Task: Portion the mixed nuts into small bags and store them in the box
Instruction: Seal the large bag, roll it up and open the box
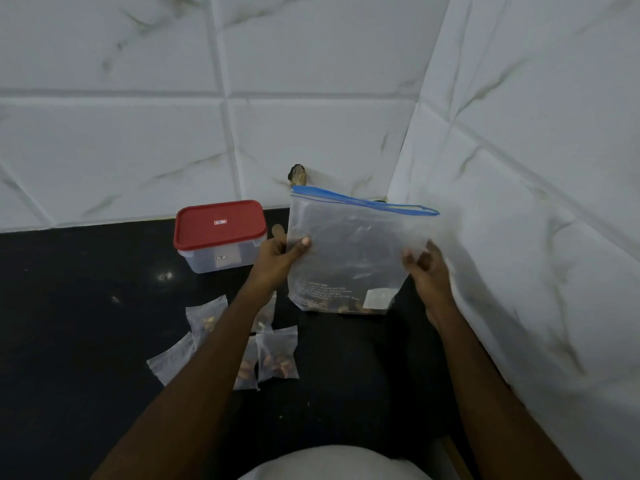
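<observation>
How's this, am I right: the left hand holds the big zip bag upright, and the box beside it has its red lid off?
Not quite. The head view shows the red lid sitting on the box, not off. The rest stands: the left hand holds the big zip bag upright, with the box beside it.

Thin, cloudy-clear plastic film in the large bag (349, 251), with a blue plastic zip strip (363, 201). At nine o'clock, translucent plastic box (214, 262) under a glossy red lid (220, 233). At seven o'clock, crinkled clear-plastic small bags (277, 355). Glossy black surface (69, 323); smooth marbled wall tiles (121, 150).
</observation>
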A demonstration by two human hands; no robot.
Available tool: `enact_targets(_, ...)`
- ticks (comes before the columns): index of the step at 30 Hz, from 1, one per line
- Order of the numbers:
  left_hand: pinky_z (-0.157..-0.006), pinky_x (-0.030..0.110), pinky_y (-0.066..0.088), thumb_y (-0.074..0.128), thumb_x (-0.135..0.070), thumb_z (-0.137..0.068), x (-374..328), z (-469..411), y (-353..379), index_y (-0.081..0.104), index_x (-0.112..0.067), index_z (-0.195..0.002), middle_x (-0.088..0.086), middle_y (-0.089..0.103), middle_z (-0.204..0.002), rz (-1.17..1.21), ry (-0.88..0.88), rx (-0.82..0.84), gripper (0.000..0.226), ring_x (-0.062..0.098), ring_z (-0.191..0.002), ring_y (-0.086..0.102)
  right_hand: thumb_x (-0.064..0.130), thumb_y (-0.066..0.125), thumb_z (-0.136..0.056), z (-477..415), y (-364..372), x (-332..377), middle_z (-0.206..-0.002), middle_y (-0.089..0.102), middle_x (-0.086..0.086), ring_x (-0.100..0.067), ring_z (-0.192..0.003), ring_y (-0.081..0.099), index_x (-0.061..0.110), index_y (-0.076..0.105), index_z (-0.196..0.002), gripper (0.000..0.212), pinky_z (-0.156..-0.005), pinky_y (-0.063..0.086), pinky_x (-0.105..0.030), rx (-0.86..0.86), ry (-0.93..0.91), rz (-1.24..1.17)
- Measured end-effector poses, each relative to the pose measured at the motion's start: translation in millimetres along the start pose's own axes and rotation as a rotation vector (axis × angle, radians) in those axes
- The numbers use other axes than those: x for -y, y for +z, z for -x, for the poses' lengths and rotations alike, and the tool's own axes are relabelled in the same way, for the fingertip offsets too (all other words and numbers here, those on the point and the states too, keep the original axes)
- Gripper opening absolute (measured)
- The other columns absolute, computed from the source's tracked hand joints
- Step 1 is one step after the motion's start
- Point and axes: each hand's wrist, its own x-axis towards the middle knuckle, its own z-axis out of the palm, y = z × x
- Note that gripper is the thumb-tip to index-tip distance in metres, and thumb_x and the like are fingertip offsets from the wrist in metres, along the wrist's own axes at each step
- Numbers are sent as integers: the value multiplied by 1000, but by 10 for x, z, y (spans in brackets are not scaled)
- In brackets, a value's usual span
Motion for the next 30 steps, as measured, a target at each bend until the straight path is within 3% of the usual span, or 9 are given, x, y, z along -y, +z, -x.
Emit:
enact_targets(5, -70, 19, 55, 59, -28, -94, -10, 62, -86, 68, -13, -105, -3, 73, -101, 16, -13, -73, 21, 4, -90, 70, 20, 73, -86, -19, -93, -146, -102, 75, -8, -24, -99, 70, 12, 73, -100, 17, -95, 55, -45, 89, 66, -61)
enact_targets(9, -78, 23, 55, 57, -31, -96, 50, 135, -79, 67, -15, -110, -3, 72, -101, 59, -19, -133, 24, 5, -90, 69, 34, 70, -82, 82, -150, -194, -106, 74, -5, -20, -102, 70, 14, 71, -103, 29, -92, 56, -37, 129, 132, -161)
enact_targets(11, -73, 18, 54, 58, -29, -96, 71, 175, -72, 58, -17, -122, -7, 66, -105, 15, -28, -120, 30, 3, -91, 66, 27, 66, -89, 147, -140, -226, -109, 73, -1, -15, -102, 69, 17, 69, -110, 24, -87, 57, -28, 190, 124, -89)
enact_targets(13, -72, 17, 54, 63, -25, -92, 108, 195, -103, 44, -22, -137, -2, 65, -113, -50, -21, -103, 49, 7, -99, 65, 14, 66, -91, 169, -149, -236, -105, 72, -2, -17, -100, 69, 9, 67, -114, 24, -91, 56, -33, 157, 92, -27)
enact_targets(17, -89, 32, 53, 70, -23, -86, 185, 190, -194, 26, -36, -149, 6, 60, -130, -147, 48, -111, 78, 16, -113, 62, 3, 73, -84, 212, -181, -166, -114, 65, -6, -23, -109, 64, 7, 52, -131, 51, -91, 55, -33, 60, 93, -94)
enact_targets(20, -88, 24, 51, 75, -23, -81, 198, 198, -192, 46, -23, -140, 3, 54, -133, -466, 101, 4, 65, 15, -116, 56, -3, 78, -76, 253, -234, -147, -117, 60, 4, -8, -106, 60, 21, 40, -144, 81, -87, 55, -21, 125, 34, 6)
enact_targets(25, -85, 40, 50, 75, -39, -78, 298, 142, -235, 65, -32, -91, 1, 58, -100, -861, 204, -50, 17, 15, -93, 54, 3, 83, -72, 292, -288, -124, -111, 63, 4, -13, -106, 58, 17, 70, -107, 40, -95, 53, -35, 145, -148, 353)
enact_targets(28, -88, 35, 51, 78, -31, -76, 280, 234, -327, 61, -33, -80, -1, 55, -116, -776, 240, 85, 18, 16, -109, 54, 7, 90, -62, 325, -365, -190, -104, 56, -1, -15, -97, 54, 22, 72, -83, 31, -87, 49, -31, 169, -268, 518)
enact_targets(30, -96, 35, 49, 79, -17, -76, 299, 332, -374, 61, -31, -84, -4, 56, -122, -719, 180, 243, 24, 13, -117, 53, 12, 94, -54, 360, -435, -253, -113, 50, 3, -9, -105, 46, 25, 71, -72, 32, -94, 41, -29, 209, -327, 644)
